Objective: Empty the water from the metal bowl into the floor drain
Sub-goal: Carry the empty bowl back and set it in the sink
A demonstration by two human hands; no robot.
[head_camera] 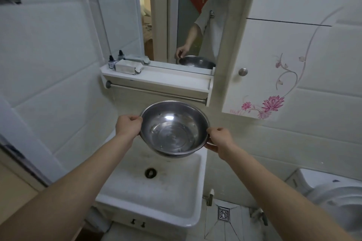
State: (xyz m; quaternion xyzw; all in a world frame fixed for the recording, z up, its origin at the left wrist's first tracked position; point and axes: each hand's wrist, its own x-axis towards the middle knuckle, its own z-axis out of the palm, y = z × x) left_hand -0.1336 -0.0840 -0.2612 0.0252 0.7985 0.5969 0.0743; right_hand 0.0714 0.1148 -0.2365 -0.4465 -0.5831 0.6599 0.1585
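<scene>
Bowl: the metal bowl [174,129] is held up in the air over the back of the white sink [176,188], below the shelf [156,79] with its towel rail [156,92]. It tips slightly toward the camera, so the inside shows.
Water: a shallow layer seems to lie in the bottom; the glare makes the depth hard to judge.
Left hand: the left hand [128,126] is closed on the rim at the bowl's left edge, fingers curled over the lip.
Right hand: the right hand [220,139] is closed on the rim at the right edge, fingers wrapped underneath.
Drain: the floor drain [223,214] is a square metal grate in the tiled floor, low and to the right of the sink, between it and the toilet [337,197]. The bowl is well apart from it.
Handling: thin steel, so likely stiff and light, with the water adding most of the weight. The wet polished surface is probably slippery; the rolled rim is the sure place to hold, on opposite sides as now.
Step in hand: probably carrying the bowl level toward the grate before tipping.
Risk: water may slosh over the near lip if the bowl tilts further on the way down, and a high pour would splash the tiles.
</scene>
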